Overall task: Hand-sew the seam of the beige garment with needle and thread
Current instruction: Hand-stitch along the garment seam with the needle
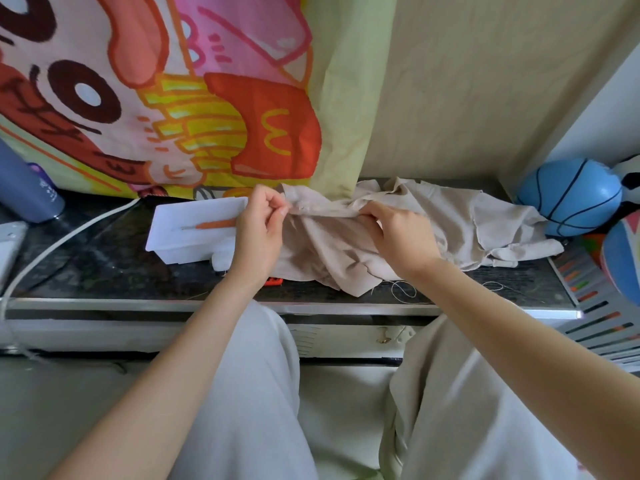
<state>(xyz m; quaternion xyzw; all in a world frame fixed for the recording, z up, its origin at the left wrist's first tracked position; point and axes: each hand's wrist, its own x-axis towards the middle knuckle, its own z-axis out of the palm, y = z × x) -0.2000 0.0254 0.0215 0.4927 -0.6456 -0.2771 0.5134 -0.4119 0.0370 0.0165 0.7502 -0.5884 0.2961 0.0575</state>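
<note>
- Head view: the beige garment [450, 216] lay bunched on the dark countertop [104, 265], with its seam edge lifted and stretched between both hands.
- The left hand [258, 225] pinched that edge with curled fingers, and the right hand [398, 233] pinched the fold close by. No needle could be made out.
- Loose thread [403, 291] trailed on the countertop near the right wrist. Finished stitches were too small to tell, so the sewing seemed partway done, with seam still to close.

My feed is bright and evenly lit, with soft, diffuse light and no hard shadows. Only faint shade sits in the folds of the beige garment [433, 216]. The dark surface [104, 258] shows a dull sheen toward its left edge. Wide-angle distortion bows its front edge, and fine detail looks slightly soft.
</note>
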